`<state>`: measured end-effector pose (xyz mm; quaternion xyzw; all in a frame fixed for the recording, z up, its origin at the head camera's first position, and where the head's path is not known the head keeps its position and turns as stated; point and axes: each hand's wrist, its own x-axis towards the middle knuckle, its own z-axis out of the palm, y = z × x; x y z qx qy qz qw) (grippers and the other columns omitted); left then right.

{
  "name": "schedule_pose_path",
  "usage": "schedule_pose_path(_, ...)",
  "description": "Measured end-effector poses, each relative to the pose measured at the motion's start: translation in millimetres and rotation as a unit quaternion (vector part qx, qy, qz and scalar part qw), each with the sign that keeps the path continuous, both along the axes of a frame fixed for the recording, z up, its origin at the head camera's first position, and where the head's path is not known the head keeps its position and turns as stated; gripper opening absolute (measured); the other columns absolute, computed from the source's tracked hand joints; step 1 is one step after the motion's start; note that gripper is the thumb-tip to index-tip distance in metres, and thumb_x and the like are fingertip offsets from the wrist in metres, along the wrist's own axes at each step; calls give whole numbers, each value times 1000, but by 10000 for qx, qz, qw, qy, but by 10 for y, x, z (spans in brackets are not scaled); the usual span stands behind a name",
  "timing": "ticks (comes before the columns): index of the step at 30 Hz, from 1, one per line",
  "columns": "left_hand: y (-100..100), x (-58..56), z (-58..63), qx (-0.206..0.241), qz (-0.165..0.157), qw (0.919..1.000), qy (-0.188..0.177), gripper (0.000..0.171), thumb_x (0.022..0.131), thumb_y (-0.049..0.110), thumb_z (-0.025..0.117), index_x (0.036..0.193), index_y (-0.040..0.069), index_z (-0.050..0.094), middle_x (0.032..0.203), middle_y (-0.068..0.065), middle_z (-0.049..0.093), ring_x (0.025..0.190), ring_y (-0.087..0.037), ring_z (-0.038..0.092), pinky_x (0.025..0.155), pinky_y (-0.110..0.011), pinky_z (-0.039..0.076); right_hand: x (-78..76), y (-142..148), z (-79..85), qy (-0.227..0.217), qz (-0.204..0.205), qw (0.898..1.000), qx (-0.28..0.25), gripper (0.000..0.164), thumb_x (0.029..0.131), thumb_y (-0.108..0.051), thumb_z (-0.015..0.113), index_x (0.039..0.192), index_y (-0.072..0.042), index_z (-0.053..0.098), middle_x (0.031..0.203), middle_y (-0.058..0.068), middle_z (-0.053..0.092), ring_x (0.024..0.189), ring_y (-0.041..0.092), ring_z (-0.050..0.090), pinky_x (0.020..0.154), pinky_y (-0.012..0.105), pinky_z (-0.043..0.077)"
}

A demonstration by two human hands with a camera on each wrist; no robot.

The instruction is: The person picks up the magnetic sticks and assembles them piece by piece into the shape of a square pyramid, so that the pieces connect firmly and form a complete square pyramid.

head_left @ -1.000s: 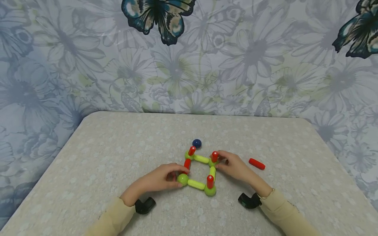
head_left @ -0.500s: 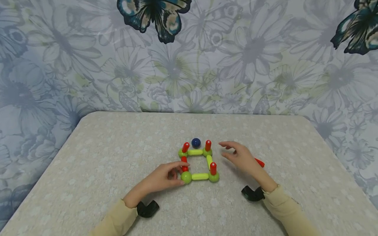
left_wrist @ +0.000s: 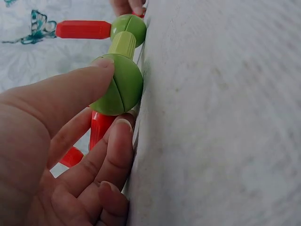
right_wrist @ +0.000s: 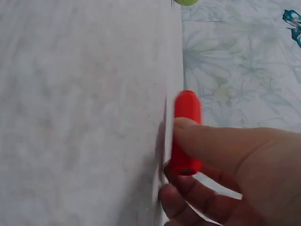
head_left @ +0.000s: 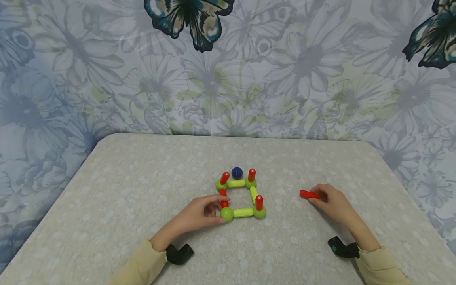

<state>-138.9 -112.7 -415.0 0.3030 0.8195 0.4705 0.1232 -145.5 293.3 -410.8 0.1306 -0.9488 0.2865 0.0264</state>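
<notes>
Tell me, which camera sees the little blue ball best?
The head view. Only there does the blue ball show, resting on the table just behind the green and red frame. Neither wrist view shows it at all.

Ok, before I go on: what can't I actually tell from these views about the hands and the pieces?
- Head view: the left hand covers part of the red rod beside the near-left green ball, so their joint is unseen.
- Head view: the right hand hides the loose red rod's right end.
- Right wrist view: that rod is blurred, so lifted or on the table is unclear.
- Left wrist view: the blue ball is out of frame.
</notes>
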Motion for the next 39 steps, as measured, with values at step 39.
schedule_pose_path(39, -57, -23, -87, 65, 44, 10000, 60, 49, 80, 14, 76, 124, 6, 58, 91, 1, 61, 69, -10, 55, 59, -25, 45, 397, -2065, 202, -632, 1494, 9013, -4017, 35, 87, 5, 63, 121, -1, 57, 117, 15, 57, 102, 25, 58, 86, 32, 46)
